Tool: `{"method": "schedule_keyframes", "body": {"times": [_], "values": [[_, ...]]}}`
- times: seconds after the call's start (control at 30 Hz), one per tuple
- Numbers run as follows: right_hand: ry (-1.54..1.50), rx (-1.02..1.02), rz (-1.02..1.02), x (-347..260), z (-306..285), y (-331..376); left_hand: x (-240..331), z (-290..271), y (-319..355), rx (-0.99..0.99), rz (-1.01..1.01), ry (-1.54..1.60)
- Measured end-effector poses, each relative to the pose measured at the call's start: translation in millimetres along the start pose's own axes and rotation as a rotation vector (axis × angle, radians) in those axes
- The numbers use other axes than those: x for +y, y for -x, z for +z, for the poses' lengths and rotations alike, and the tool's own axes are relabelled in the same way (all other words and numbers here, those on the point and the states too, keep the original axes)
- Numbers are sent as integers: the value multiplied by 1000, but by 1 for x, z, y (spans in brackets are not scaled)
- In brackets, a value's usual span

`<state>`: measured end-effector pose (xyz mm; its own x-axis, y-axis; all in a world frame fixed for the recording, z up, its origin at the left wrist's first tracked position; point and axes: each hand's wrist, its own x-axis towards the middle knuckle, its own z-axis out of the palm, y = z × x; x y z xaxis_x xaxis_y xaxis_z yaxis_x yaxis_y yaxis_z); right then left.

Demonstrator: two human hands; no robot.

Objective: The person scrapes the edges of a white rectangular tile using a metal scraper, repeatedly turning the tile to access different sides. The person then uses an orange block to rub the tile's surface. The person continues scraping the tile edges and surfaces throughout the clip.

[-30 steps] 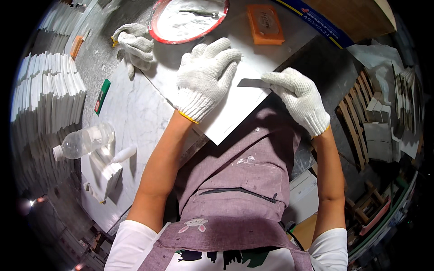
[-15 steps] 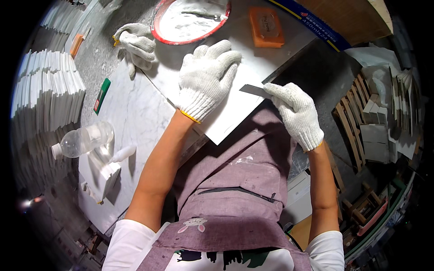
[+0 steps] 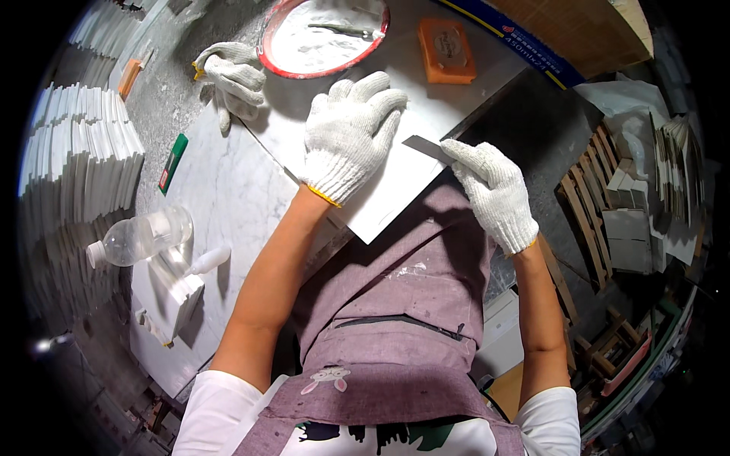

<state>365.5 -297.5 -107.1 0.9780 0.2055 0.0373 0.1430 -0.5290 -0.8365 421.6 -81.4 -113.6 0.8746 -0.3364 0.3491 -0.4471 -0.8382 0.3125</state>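
as it lies flat on the marble worktop (image 3: 220,190) with one corner hanging over the near edge, the pale square tile (image 3: 395,190) is judged stiff, fairly heavy and brittle, with a smooth face that may slip under cotton; it is best gripped at opposite edges, well clear of the corners. the left hand (image 3: 351,133) is spread wide and pressed flat on the tile's face, holding nothing. the right hand (image 3: 493,194) is closed narrowly on a thin scraper blade (image 3: 424,147), which is laid against the tile's right edge. one tile is being worked, and two gloved hands are counted. further out are found one spare pair of gloves (image 3: 232,76), one red-rimmed basin (image 3: 323,34), one orange sanding block (image 3: 446,51), one green marker (image 3: 174,162), one plastic bottle (image 3: 141,237), and many stacked tiles (image 3: 80,159) at the left.
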Motion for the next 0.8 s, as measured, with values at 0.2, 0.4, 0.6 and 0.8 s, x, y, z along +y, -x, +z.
{"method": "schedule_keyframes", "body": {"times": [0.2, 0.4, 0.6, 0.8], "values": [[18, 19, -21, 3, 6, -12, -1, 0, 0, 34, 15, 19], [5, -17, -22, -1, 6, 3, 1, -1, 0, -19, -27, 1], [-10, -36, -3, -2, -1, -17, 1, -3, -1, -28, -30, 7], [28, -119, 33, -4, 0, 4, 1, 0, 0, -11, -46, -15]]}}
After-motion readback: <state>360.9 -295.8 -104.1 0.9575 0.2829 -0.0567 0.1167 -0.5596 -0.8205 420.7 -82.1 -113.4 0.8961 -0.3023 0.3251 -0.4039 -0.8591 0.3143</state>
